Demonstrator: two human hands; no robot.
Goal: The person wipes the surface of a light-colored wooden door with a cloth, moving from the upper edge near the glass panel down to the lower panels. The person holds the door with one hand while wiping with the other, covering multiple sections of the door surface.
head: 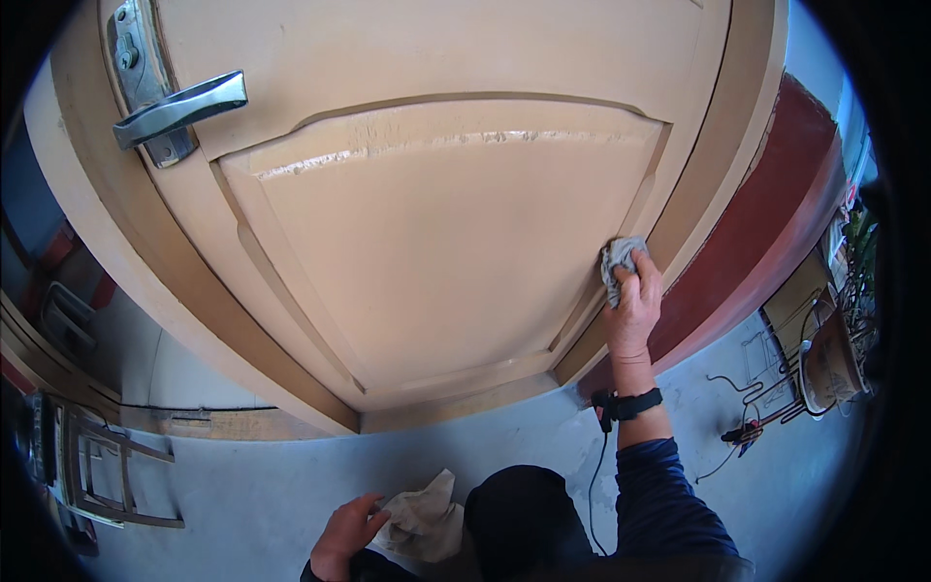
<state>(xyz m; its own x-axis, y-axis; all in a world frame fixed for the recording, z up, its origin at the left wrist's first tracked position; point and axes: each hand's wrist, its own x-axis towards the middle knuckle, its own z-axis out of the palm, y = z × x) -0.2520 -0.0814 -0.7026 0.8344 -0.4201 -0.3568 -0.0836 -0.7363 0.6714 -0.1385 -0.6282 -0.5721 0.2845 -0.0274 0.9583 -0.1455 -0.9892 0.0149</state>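
My right hand [637, 291] holds a crumpled grey cloth [620, 263] against the right side of a beige panelled door [451, 240]. The cloth lies over the moulding at the right edge of the lower raised panel. A wet-looking, glossy streak [502, 137] runs along that panel's arched top. Low in the picture, my left hand [350, 529] has its thumb and forefinger apart, with nothing visible between them. Its fingertips overlap the edge of a crumpled beige cloth or bag [425, 520]; whether they touch it, I cannot tell.
A metal lever handle [182, 109] juts from the door's upper left. Around the door runs a beige frame [196, 284]. A wooden stool or chair frame [120, 473] is at lower left. At right stand a plant pot [833, 364] and bent metal rods [764, 400]. A black cable [593, 495] hangs by my right wrist.
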